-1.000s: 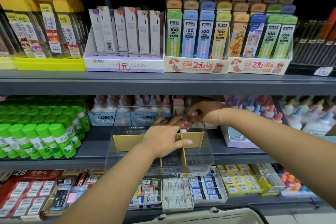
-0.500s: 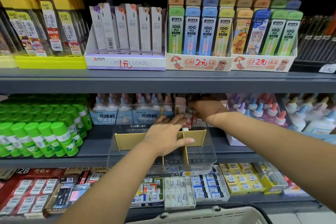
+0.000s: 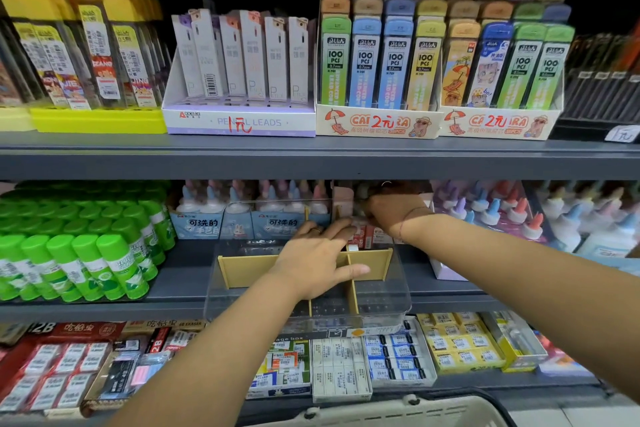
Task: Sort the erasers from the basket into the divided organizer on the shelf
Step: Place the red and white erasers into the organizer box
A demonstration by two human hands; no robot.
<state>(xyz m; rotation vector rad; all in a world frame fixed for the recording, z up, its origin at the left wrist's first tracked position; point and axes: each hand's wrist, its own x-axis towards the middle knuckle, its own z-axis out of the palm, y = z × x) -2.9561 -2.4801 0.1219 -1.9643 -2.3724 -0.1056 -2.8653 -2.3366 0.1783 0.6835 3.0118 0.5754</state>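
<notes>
The clear organizer (image 3: 381, 302) with tan dividers (image 3: 242, 270) stands on the middle shelf. Red and white erasers (image 3: 363, 239) stand in its back right compartment. My left hand (image 3: 311, 263) rests flat on the middle divider, fingers straight and pointing right. Reaching deep under the upper shelf, my right hand (image 3: 391, 215) curls its fingers down onto the tops of those erasers; shadow hides its fingertips. The pale basket (image 3: 398, 412) shows only its rim at the bottom edge.
Green glue sticks (image 3: 79, 260) fill the shelf to the organizer's left; glue bottles (image 3: 249, 215) stand behind and to the right. The upper shelf edge (image 3: 311, 159) hangs low over the organizer. Boxed erasers (image 3: 398, 354) line the shelf below.
My right hand has pushed further back and slightly up into the shadow under the upper shelf. My left hand has stayed on the divider.
</notes>
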